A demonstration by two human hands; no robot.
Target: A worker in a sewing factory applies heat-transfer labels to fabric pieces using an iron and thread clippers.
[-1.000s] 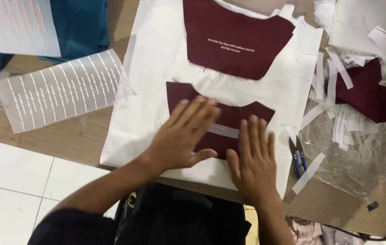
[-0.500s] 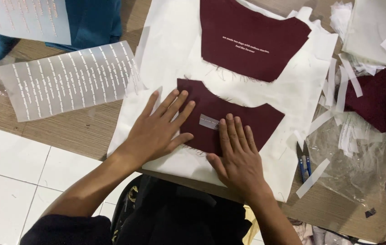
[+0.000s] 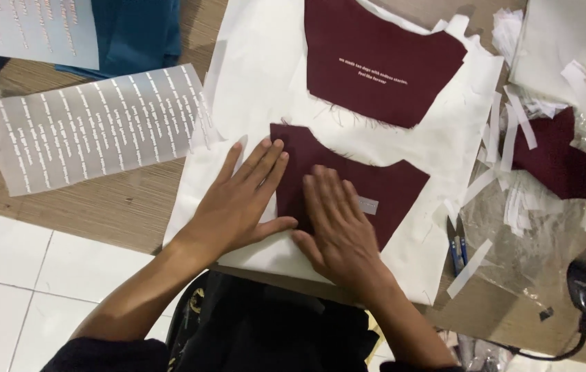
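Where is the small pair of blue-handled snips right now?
In the head view, the blue-handled snips lie on the table right of the right hand, at the white cloth's right edge.

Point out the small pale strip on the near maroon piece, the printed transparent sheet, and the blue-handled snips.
Pale strip [image 3: 368, 205]: head view, middle of the strip, beside the right hand.
Printed transparent sheet [image 3: 93, 127]: head view, centre of the sheet, on the wooden table.
Blue-handled snips [image 3: 458, 251]: head view, on the handles, at the white cloth's right edge.

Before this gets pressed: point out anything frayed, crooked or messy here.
The upper maroon fabric piece has loose threads fraying along its lower curved edge. White paper strips lie scattered at the right of the white cloth. Both hands, left hand and right hand, lie flat on the lower maroon piece.
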